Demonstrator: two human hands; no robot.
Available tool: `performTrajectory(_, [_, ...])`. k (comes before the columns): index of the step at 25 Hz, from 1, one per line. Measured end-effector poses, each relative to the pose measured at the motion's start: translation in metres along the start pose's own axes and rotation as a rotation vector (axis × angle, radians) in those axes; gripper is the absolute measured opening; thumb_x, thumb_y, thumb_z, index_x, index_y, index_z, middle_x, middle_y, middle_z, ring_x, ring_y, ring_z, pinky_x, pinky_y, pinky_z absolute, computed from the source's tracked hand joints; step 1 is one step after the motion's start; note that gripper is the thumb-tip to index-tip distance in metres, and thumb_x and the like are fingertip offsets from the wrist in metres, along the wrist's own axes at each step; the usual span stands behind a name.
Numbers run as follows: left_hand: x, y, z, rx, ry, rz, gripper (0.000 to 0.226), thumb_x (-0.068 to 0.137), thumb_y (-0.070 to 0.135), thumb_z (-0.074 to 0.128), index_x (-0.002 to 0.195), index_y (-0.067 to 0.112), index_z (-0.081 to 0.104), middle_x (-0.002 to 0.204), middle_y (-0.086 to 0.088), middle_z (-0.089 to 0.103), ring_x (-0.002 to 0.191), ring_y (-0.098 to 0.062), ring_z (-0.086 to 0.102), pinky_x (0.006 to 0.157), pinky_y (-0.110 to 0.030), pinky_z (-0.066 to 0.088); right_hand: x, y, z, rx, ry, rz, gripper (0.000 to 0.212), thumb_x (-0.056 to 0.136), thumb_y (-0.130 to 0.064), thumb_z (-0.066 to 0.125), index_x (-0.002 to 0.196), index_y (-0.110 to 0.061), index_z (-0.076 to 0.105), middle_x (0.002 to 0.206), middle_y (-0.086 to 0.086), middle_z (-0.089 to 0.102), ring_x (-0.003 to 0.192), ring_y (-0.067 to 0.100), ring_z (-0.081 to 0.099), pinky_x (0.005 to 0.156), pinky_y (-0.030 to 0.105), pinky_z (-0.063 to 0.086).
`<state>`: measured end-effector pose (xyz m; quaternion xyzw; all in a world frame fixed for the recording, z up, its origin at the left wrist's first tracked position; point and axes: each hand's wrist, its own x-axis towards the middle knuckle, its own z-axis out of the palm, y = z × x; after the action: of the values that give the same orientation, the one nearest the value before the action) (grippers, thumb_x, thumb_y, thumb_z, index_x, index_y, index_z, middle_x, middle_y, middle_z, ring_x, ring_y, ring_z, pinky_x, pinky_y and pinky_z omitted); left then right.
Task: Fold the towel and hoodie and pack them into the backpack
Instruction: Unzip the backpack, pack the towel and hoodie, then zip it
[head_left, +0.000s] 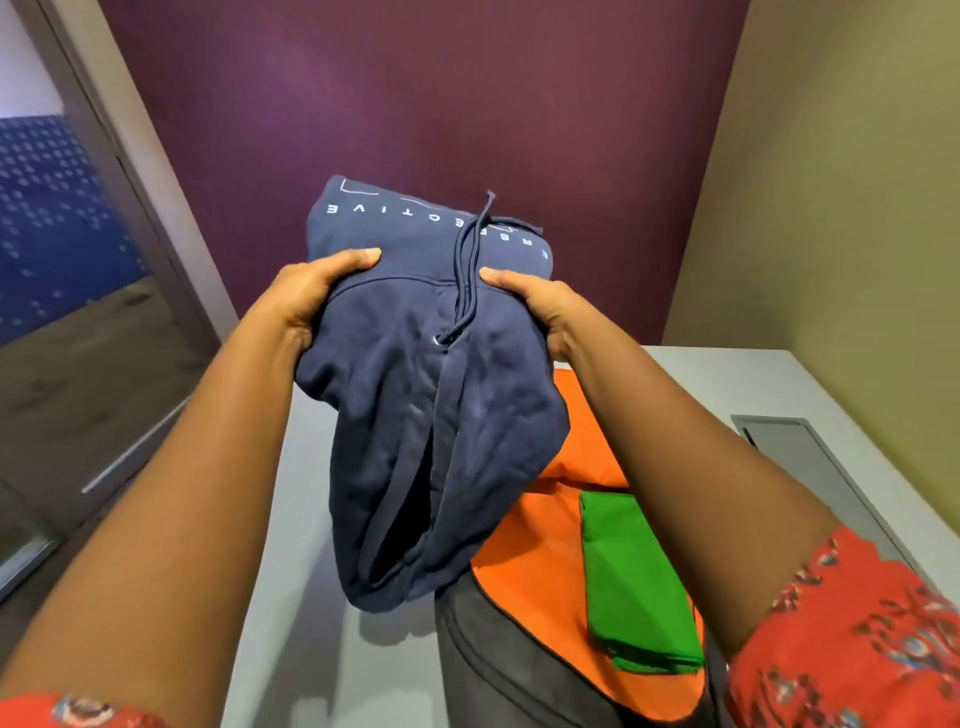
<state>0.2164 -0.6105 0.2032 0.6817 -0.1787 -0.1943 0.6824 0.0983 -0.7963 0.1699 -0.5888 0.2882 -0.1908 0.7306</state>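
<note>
Hands both grip the folded navy cotton hoodie (431, 395), left hand (306, 296) and right hand (540, 312) with fingers pinching its sides, above the open orange-lined grey backpack (530, 561) where the folded green towel (634, 582) lies. I'd lower it flat, tucking the drawstring.

Bare forearms, short red sleeves (852, 644) with a small floral print.

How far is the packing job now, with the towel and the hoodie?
Done: the green towel lies folded inside the open backpack, on its orange lining. In hand: the left hand and right hand hold the folded navy hoodie up above the table. Left: put the hoodie into the backpack.
</note>
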Motion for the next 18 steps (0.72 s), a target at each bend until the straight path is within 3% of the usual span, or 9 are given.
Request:
performTrajectory(5, [-0.001,0.045,0.067,-0.124,-0.096,0.238,0.049,0.067,0.025,0.080,0.108,0.003,0.066,0.100,-0.008,0.072,0.084,-0.020,0.071,0.067,-0.028,0.056,-0.023,-0.060,-0.056,0.034,0.156,-0.258,0.068,0.061,-0.033,0.084,0.115,0.002,0.061,0.107,0.014,0.069,0.089,0.024,0.069,0.074,0.032,0.058])
performTrajectory(8, [-0.011,0.048,0.098,-0.174,-0.136,0.301,0.035,0.072,0.019,0.078,0.101,0.005,0.068,0.098,-0.007,0.072,0.086,-0.018,0.071,0.071,-0.027,0.056,-0.032,-0.072,-0.089,-0.011,0.192,-0.328,0.077,0.049,-0.039,0.086,0.111,0.000,0.065,0.102,0.012,0.072,0.088,0.022,0.071,0.080,0.033,0.058])
performTrajectory(11, [-0.024,0.023,0.118,-0.149,-0.172,0.241,0.024,0.074,0.022,0.076,0.094,0.012,0.068,0.094,-0.002,0.072,0.081,-0.014,0.071,0.067,-0.024,0.056,-0.046,-0.053,-0.118,-0.023,0.186,-0.281,0.047,0.065,-0.029,0.082,0.101,-0.001,0.069,0.096,0.012,0.073,0.086,0.022,0.071,0.083,0.035,0.057])
performTrajectory(13, [-0.031,-0.009,0.129,-0.128,-0.187,0.176,0.019,0.075,0.022,0.075,0.090,0.014,0.067,0.093,0.000,0.071,0.080,-0.012,0.069,0.069,-0.024,0.055,-0.058,-0.023,-0.135,-0.025,0.197,-0.198,0.030,0.072,-0.025,0.078,0.092,-0.004,0.069,0.092,0.010,0.073,0.079,0.020,0.070,0.074,0.030,0.057])
performTrajectory(15, [-0.041,-0.045,0.137,-0.116,-0.187,0.102,0.020,0.075,0.021,0.075,0.092,0.014,0.067,0.095,0.001,0.070,0.080,-0.011,0.068,0.070,-0.023,0.053,-0.068,0.011,-0.147,-0.035,0.211,-0.112,0.025,0.074,-0.023,0.076,0.091,-0.007,0.067,0.094,0.009,0.072,0.076,0.019,0.069,0.067,0.026,0.056])
performTrajectory(18, [-0.060,-0.102,0.135,-0.089,-0.188,-0.017,0.026,0.074,0.022,0.076,0.098,0.014,0.066,0.101,-0.003,0.070,0.084,-0.012,0.067,0.071,-0.024,0.052,-0.088,0.056,-0.159,-0.044,0.209,0.000,0.021,0.077,-0.019,0.073,0.094,-0.009,0.066,0.096,0.009,0.070,0.079,0.020,0.067,0.068,0.029,0.054])
